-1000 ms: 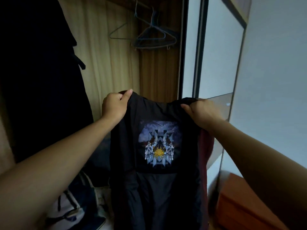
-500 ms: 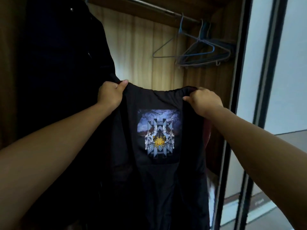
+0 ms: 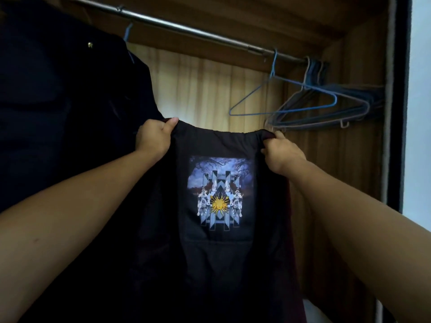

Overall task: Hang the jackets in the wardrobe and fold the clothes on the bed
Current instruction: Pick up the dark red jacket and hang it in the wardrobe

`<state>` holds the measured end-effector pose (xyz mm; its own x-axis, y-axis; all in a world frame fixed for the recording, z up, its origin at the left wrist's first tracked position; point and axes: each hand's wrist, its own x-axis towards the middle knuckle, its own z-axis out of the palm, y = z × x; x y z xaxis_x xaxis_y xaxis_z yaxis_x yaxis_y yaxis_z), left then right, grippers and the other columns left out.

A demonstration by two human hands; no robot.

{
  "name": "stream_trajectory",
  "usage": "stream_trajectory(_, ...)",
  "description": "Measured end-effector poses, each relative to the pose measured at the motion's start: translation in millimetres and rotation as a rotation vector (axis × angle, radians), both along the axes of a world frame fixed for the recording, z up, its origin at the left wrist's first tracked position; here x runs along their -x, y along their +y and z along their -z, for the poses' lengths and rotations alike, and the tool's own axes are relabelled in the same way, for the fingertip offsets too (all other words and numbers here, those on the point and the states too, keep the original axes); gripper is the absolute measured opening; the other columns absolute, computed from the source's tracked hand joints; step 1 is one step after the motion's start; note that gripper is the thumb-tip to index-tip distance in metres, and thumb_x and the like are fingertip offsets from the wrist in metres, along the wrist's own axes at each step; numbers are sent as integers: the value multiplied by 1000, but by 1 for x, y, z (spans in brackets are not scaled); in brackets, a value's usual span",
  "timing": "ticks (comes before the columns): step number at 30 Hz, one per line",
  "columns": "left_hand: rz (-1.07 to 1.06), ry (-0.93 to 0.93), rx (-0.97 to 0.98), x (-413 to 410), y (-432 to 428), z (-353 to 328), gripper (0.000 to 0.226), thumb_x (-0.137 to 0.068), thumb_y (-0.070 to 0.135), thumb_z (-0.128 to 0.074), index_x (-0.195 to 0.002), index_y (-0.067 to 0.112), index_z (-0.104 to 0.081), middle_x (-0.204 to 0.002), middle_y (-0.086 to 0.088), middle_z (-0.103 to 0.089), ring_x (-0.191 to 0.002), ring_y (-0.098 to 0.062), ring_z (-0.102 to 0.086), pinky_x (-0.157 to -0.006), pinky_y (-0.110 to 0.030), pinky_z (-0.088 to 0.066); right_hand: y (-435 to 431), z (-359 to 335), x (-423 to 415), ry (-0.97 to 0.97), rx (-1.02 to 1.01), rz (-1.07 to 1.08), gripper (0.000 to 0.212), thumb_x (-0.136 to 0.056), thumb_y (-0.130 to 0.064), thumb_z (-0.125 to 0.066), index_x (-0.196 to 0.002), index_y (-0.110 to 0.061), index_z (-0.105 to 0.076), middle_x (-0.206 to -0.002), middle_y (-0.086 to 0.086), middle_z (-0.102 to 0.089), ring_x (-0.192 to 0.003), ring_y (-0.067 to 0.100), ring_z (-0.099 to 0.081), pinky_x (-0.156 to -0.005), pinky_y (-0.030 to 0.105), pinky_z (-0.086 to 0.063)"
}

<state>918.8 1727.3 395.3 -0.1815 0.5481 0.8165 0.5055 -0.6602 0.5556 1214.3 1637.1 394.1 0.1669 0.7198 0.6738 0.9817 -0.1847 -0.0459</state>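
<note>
Head view: left hand [image 3: 152, 138] and right hand [image 3: 282, 157] each clutch a top corner of the black jacket with printed panel [image 3: 219, 264], spread below the wardrobe's metal rail [image 3: 186, 31], not yet on a blue wire hanger [image 3: 272, 68]; a dark coat [image 3: 58, 101] already hangs.

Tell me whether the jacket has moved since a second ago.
Yes. The jacket has risen: its top edge now reaches the empty hangers; earlier it hung well below them.
</note>
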Motion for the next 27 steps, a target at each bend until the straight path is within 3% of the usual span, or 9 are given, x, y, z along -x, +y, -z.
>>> stream_trajectory(6,-50,-80,-39,-1,22,-41,68,-100,47,-56,-48,11,-32,-47,-2,-35,-46,-20,-34,-59,-33,-32,47,-54,-6,-43,-62,-81,27,-98,-21,-54,-124,-11,-58,-141,13,-34,-119,45,-54,-101,51,-47)
stream_trajectory(9,-67,-104,-59,-5,29,-39,66,-102,44,-55,-48,11,-32,-48,-2,-36,-47,-20,-34,-54,-34,-30,62,-65,-7,-65,-106,-107,27,-95,-17,-54,-122,-12,-56,-137,13,-34,-115,45,-54,-97,52,-48)
stream_trajectory(12,-43,-88,-26,-6,39,-11,65,-102,42,-55,-49,12,-30,-48,0,-35,-46,-17,-33,-50,-31,-30,79,-45,-17,-90,-61,-131,33,-93,-16,-54,-126,-16,-54,-138,14,-34,-120,45,-51,-102,52,-47)
stream_trajectory(16,-39,52,99,-7,58,71,66,-102,38,-55,-47,12,-30,-45,-2,-37,-44,-18,-35,-56,-34,-30,103,36,-38,-95,97,-156,36,-93,-14,-50,-129,-19,-55,-134,12,-37,-118,41,-49,-100,49,-48)
stream_trajectory(20,0,155,365,-13,73,177,67,-100,37,-59,-43,13,-35,-43,2,-40,-44,-15,-41,-57,-31,-30,121,148,-59,-71,346,-155,43,-92,-12,-52,-134,-21,-57,-132,13,-44,-120,40,-52,-102,45,-48)
stream_trajectory(24,45,270,680,-10,88,277,55,-97,44,-61,-54,12,-63,-54,3,-61,-57,-16,-60,-56,-26,-37,128,250,-69,42,658,-152,23,-91,-6,-56,-102,-16,-73,-121,13,-60,-112,35,-60,-95,39,-53)
stream_trajectory(27,32,372,812,-8,92,325,53,-99,46,-59,-61,11,-72,-62,0,-66,-64,-16,-64,-58,-25,-40,133,311,-75,129,795,-169,24,-87,2,-57,-72,-10,-72,-102,17,-71,-101,35,-66,-85,40,-56)
